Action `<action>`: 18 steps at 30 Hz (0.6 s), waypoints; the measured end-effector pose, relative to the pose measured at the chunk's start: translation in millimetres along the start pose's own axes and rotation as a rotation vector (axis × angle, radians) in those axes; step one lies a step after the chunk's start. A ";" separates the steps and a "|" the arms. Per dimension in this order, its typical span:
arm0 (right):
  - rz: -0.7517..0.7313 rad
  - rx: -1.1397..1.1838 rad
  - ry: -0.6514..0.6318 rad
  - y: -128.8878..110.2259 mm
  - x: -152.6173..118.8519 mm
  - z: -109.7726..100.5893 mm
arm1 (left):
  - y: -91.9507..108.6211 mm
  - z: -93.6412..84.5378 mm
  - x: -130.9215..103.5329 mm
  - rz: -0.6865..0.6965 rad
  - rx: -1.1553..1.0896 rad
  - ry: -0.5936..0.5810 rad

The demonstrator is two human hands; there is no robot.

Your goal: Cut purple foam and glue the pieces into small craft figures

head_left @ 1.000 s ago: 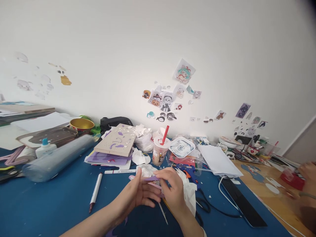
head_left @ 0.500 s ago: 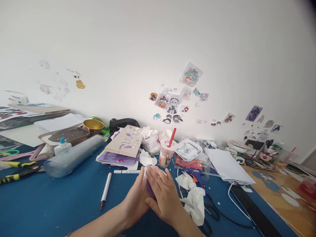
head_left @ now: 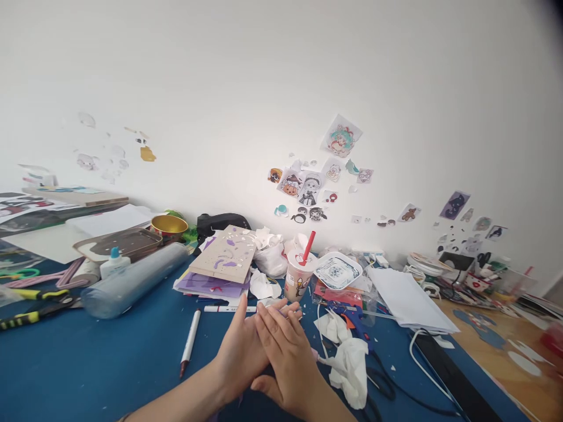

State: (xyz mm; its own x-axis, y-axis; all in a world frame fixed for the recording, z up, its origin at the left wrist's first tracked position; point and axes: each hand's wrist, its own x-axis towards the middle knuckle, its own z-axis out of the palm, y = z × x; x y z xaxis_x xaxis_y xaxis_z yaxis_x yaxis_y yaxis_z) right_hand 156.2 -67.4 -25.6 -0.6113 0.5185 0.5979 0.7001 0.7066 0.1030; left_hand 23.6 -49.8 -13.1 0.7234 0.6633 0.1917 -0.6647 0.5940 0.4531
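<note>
Landmark: one pale pink cup with printed figures and a red straw, upright on a blue table surface.

Hands, two, bare, nearer the viewer than the cup. Left hand: palm upward, fingers extended. Right hand: laid palm down across the left, fingers straight and together, thumb apart. Neither is clenched; whether anything is pressed between the palms cannot be told.

Small pink piece, mostly hidden: just beside the right hand, on the near side of the cup.

White crumpled tissue: near and right of the cup.

White marker pen with a lengthwise label: lying crosswise, left of the cup, beyond the left hand.

White marker pen with a dark brown tip: farther left and nearer than the cup.

Flat beige board with purple scraps: left of the cup, tilted upon a purple stack of sheets.

White square dish with blue pattern: just right of the cup.

Blue tool with an orange part: right of and nearer than the cup.
</note>
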 end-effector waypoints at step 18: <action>0.471 0.571 0.378 8.6 -2.5 -2.0 | 9.6 4.7 -1.4 0.121 0.552 0.533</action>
State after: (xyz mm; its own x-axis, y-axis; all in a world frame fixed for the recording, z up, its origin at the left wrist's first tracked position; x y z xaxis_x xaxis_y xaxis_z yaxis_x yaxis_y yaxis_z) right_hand 164.6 -63.6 -24.6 -0.0643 0.6964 0.7148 0.4948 0.6442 -0.5832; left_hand 17.2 -47.1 -4.9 0.3708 0.9217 -0.1137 -0.4429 0.2831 0.8507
